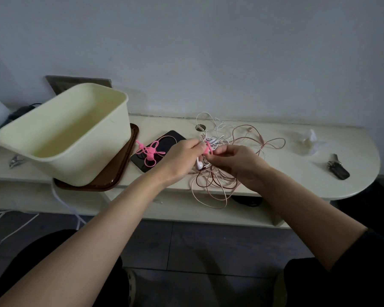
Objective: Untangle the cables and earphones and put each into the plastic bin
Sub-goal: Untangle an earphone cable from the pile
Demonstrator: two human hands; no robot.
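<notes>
A tangle of pink, dark red and white cables [242, 149] lies on the cream table, and some loops hang over its front edge. My left hand [177, 160] and my right hand [237, 161] meet over the tangle, both pinching a pink strap [207, 149] wrapped round the white earphones. A white earbud [199, 165] dangles below my left fingers. The pale yellow plastic bin [75, 165] stands tilted on a brown tray at the left and holds nothing I can see.
A second pink strap [150, 152] lies on a black phone [164, 140] between bin and tangle. The brown tray [120, 171] overhangs the table edge. A dark key fob [338, 169] and crumpled clear plastic [308, 140] sit at the right. A cable hole [200, 127] is near the wall.
</notes>
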